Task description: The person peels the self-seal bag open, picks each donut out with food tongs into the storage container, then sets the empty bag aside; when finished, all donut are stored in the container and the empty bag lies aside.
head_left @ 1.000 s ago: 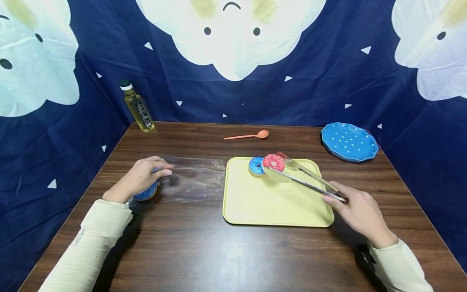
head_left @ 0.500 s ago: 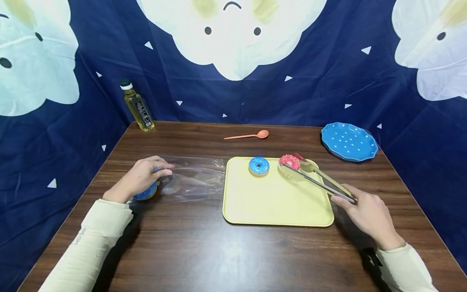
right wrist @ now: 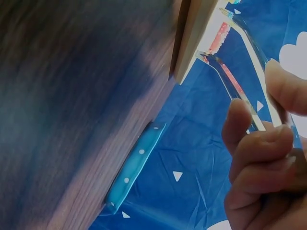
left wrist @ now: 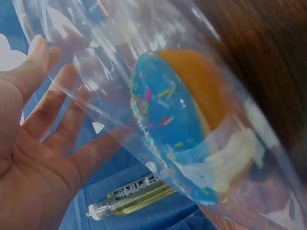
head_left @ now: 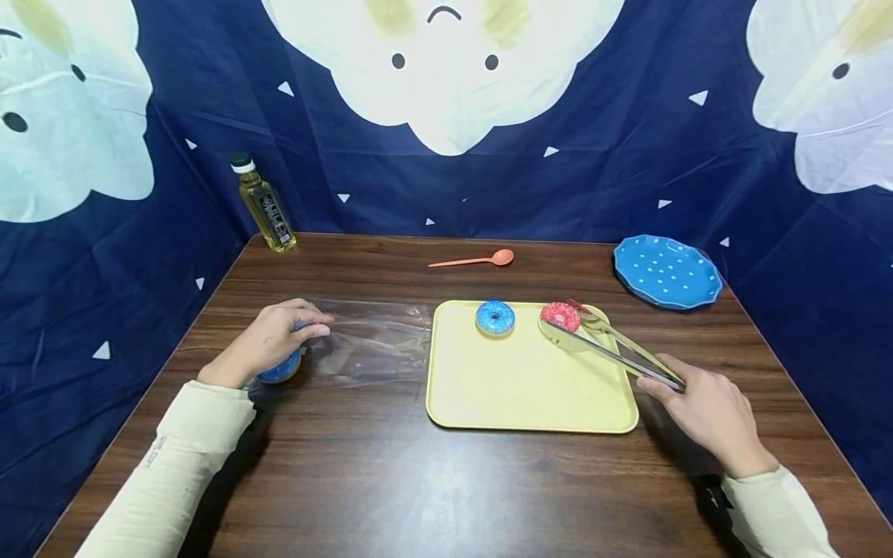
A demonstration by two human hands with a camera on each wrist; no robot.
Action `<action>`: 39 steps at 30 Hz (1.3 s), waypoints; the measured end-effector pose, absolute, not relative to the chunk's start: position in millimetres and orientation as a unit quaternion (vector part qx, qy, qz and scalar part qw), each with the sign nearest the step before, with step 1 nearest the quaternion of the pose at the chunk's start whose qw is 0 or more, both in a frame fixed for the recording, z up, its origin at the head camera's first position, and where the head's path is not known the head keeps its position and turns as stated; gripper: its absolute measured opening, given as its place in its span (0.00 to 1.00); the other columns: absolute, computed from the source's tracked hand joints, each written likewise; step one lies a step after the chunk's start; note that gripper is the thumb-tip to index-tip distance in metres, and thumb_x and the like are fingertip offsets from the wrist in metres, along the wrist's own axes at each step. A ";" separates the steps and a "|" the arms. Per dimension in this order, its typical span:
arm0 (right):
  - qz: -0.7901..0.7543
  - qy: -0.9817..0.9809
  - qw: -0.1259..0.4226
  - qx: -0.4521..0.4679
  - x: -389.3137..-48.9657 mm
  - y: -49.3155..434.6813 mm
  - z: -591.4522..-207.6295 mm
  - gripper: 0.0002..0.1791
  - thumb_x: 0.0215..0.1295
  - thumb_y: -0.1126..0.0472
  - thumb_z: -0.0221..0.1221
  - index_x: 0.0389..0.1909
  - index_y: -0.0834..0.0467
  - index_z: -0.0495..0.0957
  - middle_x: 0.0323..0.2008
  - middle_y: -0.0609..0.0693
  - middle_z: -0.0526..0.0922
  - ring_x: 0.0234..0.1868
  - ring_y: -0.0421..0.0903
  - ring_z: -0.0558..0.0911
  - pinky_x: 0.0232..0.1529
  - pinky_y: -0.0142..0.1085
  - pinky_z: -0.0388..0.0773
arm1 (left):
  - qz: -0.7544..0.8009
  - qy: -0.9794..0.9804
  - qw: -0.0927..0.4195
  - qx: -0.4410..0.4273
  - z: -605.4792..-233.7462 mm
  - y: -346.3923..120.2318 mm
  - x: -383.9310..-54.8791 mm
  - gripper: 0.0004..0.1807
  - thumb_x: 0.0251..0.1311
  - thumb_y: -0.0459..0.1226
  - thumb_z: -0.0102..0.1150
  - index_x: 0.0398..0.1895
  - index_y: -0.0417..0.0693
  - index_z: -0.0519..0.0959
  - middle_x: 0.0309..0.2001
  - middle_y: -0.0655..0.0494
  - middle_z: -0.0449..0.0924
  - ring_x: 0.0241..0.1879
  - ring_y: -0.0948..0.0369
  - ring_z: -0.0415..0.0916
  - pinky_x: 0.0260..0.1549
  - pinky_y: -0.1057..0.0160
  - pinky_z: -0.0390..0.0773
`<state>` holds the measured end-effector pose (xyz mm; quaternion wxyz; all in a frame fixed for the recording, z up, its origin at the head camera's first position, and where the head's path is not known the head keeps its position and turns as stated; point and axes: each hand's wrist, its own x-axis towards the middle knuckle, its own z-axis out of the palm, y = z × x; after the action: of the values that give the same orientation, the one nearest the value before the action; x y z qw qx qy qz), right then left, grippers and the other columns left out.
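pink donut (head_left: pixel 560 311), between the tongs (head_left: pixel 614 356), has shifted right across the tray (head_left: pixel 516 387); tray surface extends from it to the front edge. right hand (head_left: pixel 715 415): fingers grip tongs. left hand (head_left: pixel 275 337), left of tray: fingers pinch clear bag (head_left: pixel 377 341). two blue donuts (head_left: pixel 504 319): one on tray, one bagged. one spoon (head_left: pixel 502 257) behind tray; one plate (head_left: pixel 666 271) behind-right; one bottle (head_left: pixel 268 213) behind-left.

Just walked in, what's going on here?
A person's left hand holds a clear bag with a blue-iced donut inside. Their right hand holds metal tongs, tips around a pink donut at the yellow tray; whether they're clamped on it, I can't tell. A second blue donut sits on the tray, left of the pink one, not touching it.
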<state>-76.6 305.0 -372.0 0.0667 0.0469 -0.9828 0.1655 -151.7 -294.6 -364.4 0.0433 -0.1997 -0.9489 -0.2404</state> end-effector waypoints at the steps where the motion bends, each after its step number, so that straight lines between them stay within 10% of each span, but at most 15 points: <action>1: 0.165 -0.983 0.067 0.048 -76.6 305.3 -372.2 0.31 0.67 0.38 0.62 0.59 0.58 0.78 0.43 0.69 0.83 0.39 0.74 0.81 0.24 0.61 0.73 | -0.241 -0.948 0.046 -0.202 -364.1 -294.5 -151.7 0.12 0.67 0.36 0.64 0.49 0.42 0.87 0.44 0.50 0.83 0.48 0.49 0.80 0.47 0.45 0.78; 39: 0.198 -0.958 0.133 0.156 -97.1 251.6 -345.6 0.31 0.65 0.45 0.67 0.60 0.62 0.80 0.48 0.62 0.85 0.44 0.63 0.85 0.38 0.60 0.77 | -0.243 -0.950 0.033 -0.192 -363.5 -295.7 -150.4 0.15 0.71 0.42 0.59 0.50 0.42 0.87 0.46 0.50 0.82 0.48 0.49 0.80 0.49 0.44 0.78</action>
<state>-97.1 251.6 -345.6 0.1334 0.1557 -0.9584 0.1984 -150.4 -295.7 -363.5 0.0331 -0.1919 -0.9502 -0.2432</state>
